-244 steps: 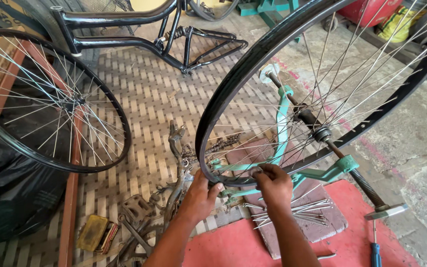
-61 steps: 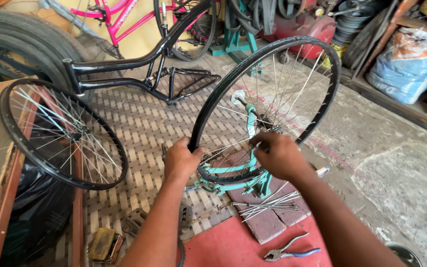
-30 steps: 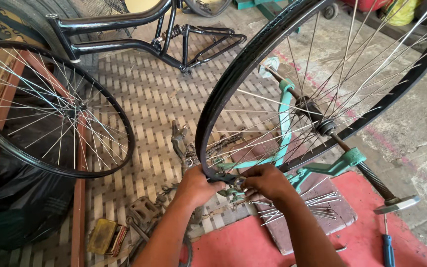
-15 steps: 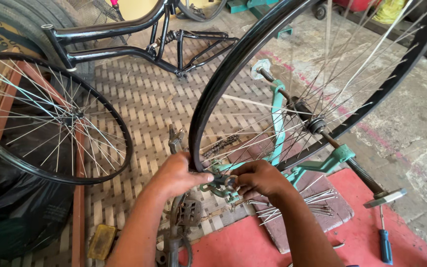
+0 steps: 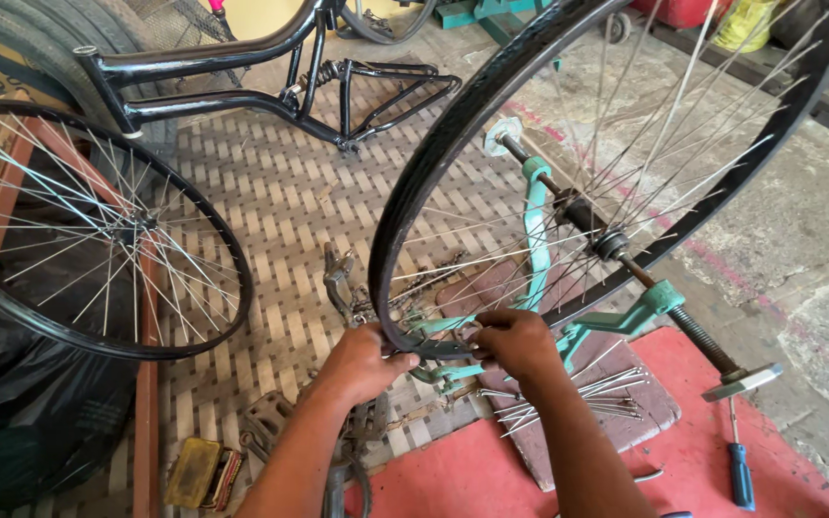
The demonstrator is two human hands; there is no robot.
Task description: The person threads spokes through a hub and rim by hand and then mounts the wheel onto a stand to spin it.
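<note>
A black bicycle wheel rim (image 5: 431, 158) with thin steel spokes stands upright in a turquoise truing stand (image 5: 533, 206). My left hand (image 5: 362, 362) grips the lowest part of the rim from the left side. My right hand (image 5: 513, 341) pinches the same spot from the right, fingers closed at the rim where a spoke ends; whether it holds a small tool is hidden. Loose spokes (image 5: 578, 395) lie in a bundle just below my right hand.
A second spoked wheel (image 5: 88, 235) leans at the left over a black bag (image 5: 21, 422). A black bicycle frame (image 5: 271, 72) lies behind on the woven mat. A blue-handled screwdriver (image 5: 740, 470) rests on the red mat (image 5: 453, 480). Pedals (image 5: 205, 470) sit near my left forearm.
Over the earlier frames the view shifted back and forth, and both hands stayed at the bottom of the rim. In the last half second they closed in slightly around the same spot.
</note>
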